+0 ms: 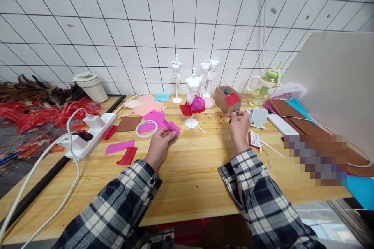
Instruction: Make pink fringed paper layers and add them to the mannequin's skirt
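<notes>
My left hand (pixel 160 146) pinches a strip of magenta crepe paper (pixel 172 126) near the tape roll. My right hand (pixel 240 127) is closed around a small dark metal tool (pixel 235 112), whose kind I cannot make out. A red scrap (pixel 232 99) shows just above it, in front of the cardboard box; whether the tool grips it is unclear. Between and beyond both hands stands a white mini dress form (pixel 193 83) wearing a pleated red skirt piece (pixel 186 109) and a magenta puff (pixel 198 103).
A white tape roll (pixel 138 131), pink paper sheets (pixel 147 104) and several scraps lie at left beside a power strip (pixel 93 134) with cables. More dress forms (pixel 176 76) stand behind. The cardboard box (pixel 220 101), drink bottle (pixel 260 91) and phone stand (pixel 258 117) are at right.
</notes>
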### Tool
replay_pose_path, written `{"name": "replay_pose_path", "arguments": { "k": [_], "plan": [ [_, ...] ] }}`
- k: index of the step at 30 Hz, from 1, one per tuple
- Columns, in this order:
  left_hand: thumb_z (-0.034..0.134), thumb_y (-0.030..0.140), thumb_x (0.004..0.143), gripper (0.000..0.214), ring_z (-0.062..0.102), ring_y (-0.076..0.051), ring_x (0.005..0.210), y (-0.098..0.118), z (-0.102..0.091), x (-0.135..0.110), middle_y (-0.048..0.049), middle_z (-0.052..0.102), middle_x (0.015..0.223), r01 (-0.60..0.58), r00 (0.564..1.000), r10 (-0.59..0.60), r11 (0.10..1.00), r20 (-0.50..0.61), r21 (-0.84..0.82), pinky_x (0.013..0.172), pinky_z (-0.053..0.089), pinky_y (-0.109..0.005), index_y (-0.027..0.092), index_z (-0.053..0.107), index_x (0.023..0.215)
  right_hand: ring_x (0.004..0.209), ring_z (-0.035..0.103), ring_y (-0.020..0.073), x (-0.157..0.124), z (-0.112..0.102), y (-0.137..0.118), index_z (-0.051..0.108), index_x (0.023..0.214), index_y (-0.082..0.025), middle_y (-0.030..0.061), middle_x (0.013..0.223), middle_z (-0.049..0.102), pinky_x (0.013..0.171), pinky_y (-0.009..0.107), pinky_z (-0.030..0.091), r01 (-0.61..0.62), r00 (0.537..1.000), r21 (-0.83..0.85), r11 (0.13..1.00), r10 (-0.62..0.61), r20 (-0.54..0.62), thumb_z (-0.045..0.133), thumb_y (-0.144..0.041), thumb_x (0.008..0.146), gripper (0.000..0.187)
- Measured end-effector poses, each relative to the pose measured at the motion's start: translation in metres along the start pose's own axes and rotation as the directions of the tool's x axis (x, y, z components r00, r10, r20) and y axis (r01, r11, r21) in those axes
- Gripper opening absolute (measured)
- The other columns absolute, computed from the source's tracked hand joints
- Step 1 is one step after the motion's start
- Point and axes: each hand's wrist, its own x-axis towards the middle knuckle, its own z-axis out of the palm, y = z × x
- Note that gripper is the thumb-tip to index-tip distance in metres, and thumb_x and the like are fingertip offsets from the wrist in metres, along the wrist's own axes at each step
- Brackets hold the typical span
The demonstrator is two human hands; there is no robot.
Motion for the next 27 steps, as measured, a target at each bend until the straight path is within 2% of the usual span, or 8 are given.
{"name": "replay_pose_path", "arguments": {
  "k": [2,4,7,9,13,18,23,27],
  "plan": [
    [0.089,0.022,0.054,0.040,0.065,-0.009,0.072,0.001,-0.003,0.003,0.0015,0.069,0.077,-0.005,1.000,0.005,0.999,-0.009,-0.031,0.077,0.054,-0.024,0.015,0.064,0.084,0.067,0.058,0.0132,-0.007,0.000,-0.005,0.035,0.102,-0.023,0.0073,0.102,0.072,0.065,0.027,0.047,-0.011,0.998,0.331,0.943,0.030,-0.051,0.047,-0.029,0.086,0.021],
    [0.088,0.020,0.055,0.038,0.065,-0.009,0.073,0.001,-0.007,0.006,0.0022,0.068,0.077,-0.012,1.000,0.011,0.998,-0.015,-0.054,0.078,0.054,-0.024,0.016,0.063,0.083,0.053,0.051,0.0087,-0.015,0.002,-0.012,0.034,0.098,-0.024,0.0054,0.101,0.071,0.055,0.023,0.045,-0.225,0.972,0.520,0.824,0.155,0.175,0.053,-0.020,0.077,0.029],
    [0.088,0.019,0.056,0.037,0.066,-0.010,0.074,0.002,-0.010,0.009,0.0019,0.068,0.078,-0.028,1.000,0.027,0.998,-0.013,-0.048,0.081,0.054,-0.026,0.016,0.062,0.082,0.040,0.038,0.0042,-0.021,0.004,-0.020,0.037,0.102,-0.025,0.0030,0.096,0.070,0.042,0.019,0.042,-0.611,0.769,0.484,0.626,0.326,0.549,0.052,-0.010,0.069,0.039],
    [0.088,0.019,0.056,0.036,0.066,-0.010,0.075,0.002,-0.010,0.009,0.0014,0.068,0.078,-0.035,0.999,0.035,0.999,-0.011,-0.033,0.082,0.054,-0.027,0.016,0.062,0.081,0.044,0.044,0.0040,-0.022,0.002,-0.022,0.037,0.116,-0.029,0.0011,0.102,0.069,0.043,0.018,0.045,-0.678,0.706,0.470,0.565,0.322,0.631,0.052,-0.008,0.068,0.055],
    [0.088,0.020,0.056,0.036,0.066,-0.011,0.076,0.002,-0.009,0.009,0.0014,0.068,0.077,-0.027,1.000,0.027,0.999,0.011,-0.024,0.082,0.054,-0.026,0.015,0.063,0.081,0.054,0.053,0.0062,-0.022,0.000,-0.024,0.034,0.131,-0.035,0.0000,0.107,0.068,0.042,0.015,0.043,-0.643,0.685,0.449,0.621,0.204,0.699,0.057,-0.010,0.068,0.071],
    [0.087,0.020,0.058,0.034,0.065,-0.010,0.074,0.000,-0.012,0.010,0.0007,0.069,0.077,-0.027,0.999,0.026,0.997,-0.019,-0.074,0.081,0.054,-0.025,0.015,0.064,0.083,0.042,0.035,0.0069,-0.053,0.018,-0.024,0.057,0.103,-0.017,0.0023,0.074,0.068,0.035,0.018,0.026,-0.363,0.685,0.287,0.887,0.046,0.727,0.051,-0.039,0.086,0.028],
    [0.083,0.012,0.062,0.030,0.066,-0.009,0.073,0.001,-0.010,0.007,0.0017,0.069,0.076,0.050,0.997,-0.062,0.972,-0.046,-0.228,0.079,0.054,-0.023,0.016,0.061,0.081,0.045,0.047,0.0117,-0.114,0.042,-0.027,0.059,0.102,-0.021,-0.0033,0.056,0.057,0.046,0.023,0.037,-0.090,0.509,0.058,0.994,-0.004,0.861,0.044,-0.050,0.092,0.034],
    [0.080,0.009,0.065,0.027,0.067,-0.008,0.072,0.000,-0.004,0.000,0.0021,0.069,0.077,0.085,0.993,-0.103,0.961,-0.056,-0.265,0.077,0.053,-0.021,0.017,0.060,0.082,0.048,0.046,0.0108,-0.130,0.049,-0.026,0.054,0.086,-0.020,-0.0041,0.059,0.049,0.050,0.024,0.040,-0.188,0.519,0.084,0.979,0.026,0.854,0.035,-0.045,0.097,0.034]
  ]
}}
